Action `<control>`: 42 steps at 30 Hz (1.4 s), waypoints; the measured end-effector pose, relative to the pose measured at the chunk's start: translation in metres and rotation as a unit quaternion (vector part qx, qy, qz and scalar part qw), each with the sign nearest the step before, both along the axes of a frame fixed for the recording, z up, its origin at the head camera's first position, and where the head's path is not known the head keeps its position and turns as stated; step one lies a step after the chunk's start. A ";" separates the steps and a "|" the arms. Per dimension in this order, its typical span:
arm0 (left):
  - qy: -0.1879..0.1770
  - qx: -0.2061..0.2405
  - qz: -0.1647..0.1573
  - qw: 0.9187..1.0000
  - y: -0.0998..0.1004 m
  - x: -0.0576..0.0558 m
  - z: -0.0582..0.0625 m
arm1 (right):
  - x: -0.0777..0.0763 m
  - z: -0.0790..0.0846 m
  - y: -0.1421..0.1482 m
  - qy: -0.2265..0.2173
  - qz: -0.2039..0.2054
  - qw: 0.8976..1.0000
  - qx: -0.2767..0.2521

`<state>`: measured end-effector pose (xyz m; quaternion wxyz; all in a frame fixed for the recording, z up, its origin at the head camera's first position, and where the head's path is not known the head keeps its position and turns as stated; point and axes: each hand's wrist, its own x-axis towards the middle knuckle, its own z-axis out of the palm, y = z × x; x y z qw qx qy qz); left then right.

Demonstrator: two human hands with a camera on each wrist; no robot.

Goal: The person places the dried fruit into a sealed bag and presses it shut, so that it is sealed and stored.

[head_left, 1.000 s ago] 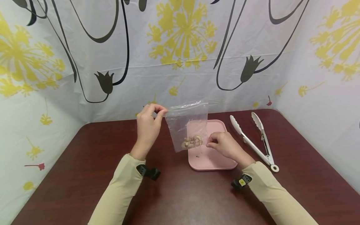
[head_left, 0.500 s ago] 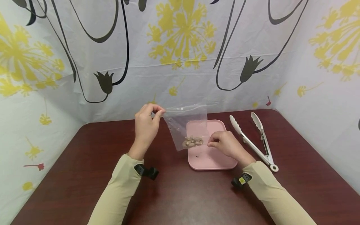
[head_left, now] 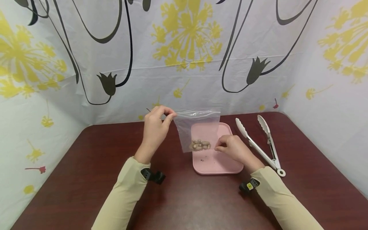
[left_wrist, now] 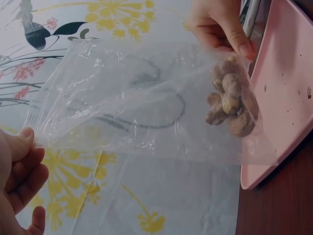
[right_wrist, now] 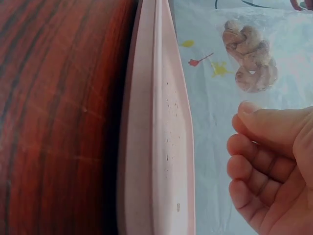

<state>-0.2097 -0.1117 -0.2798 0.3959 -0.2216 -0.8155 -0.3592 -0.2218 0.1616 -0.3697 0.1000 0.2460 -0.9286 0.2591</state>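
Observation:
A clear zip-top plastic bag [head_left: 184, 132] hangs between both hands, its zip strip along the top. Several small, knobbly brown pieces [left_wrist: 232, 98], perhaps mushrooms, lie gathered at its bottom. My left hand [head_left: 155, 129] pinches the bag's upper left corner between thumb and fingers. At the lower right corner, my right hand [head_left: 234, 148] pinches the plastic with thumb and forefinger. In the right wrist view the other fingers of that right hand [right_wrist: 274, 161] are curled. Behind and below the bag is a pink tray [head_left: 217, 164] with a few dark crumbs on it.
Metal tongs [head_left: 270, 150] with pale scalloped tips lie spread to the right of the tray. Everything rests on a dark red-brown wooden table [head_left: 184, 201]. A white sheet [head_left: 138, 92] printed with flowers hangs behind and at both sides.
The bag drifted slightly left, then both hands moved it a little to the right. Its lower edge now hangs more level. Both grips stay the same; tray and tongs have not moved.

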 end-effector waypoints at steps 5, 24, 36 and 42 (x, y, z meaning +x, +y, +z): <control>-0.006 -0.002 -0.006 1.000 0.003 0.000 0.001 | 0.000 0.003 -0.001 -0.003 0.012 1.000 0.012; 0.007 -0.005 0.000 1.000 0.002 0.004 -0.003 | 0.012 0.054 -0.001 0.015 -0.001 1.000 -0.015; 0.019 -0.008 -0.007 1.000 0.008 0.002 -0.006 | 0.017 0.094 -0.008 0.062 -0.008 0.998 -0.008; 0.005 -0.017 -0.007 1.000 0.009 0.004 -0.008 | 0.017 0.104 -0.013 0.087 -0.005 0.996 -0.016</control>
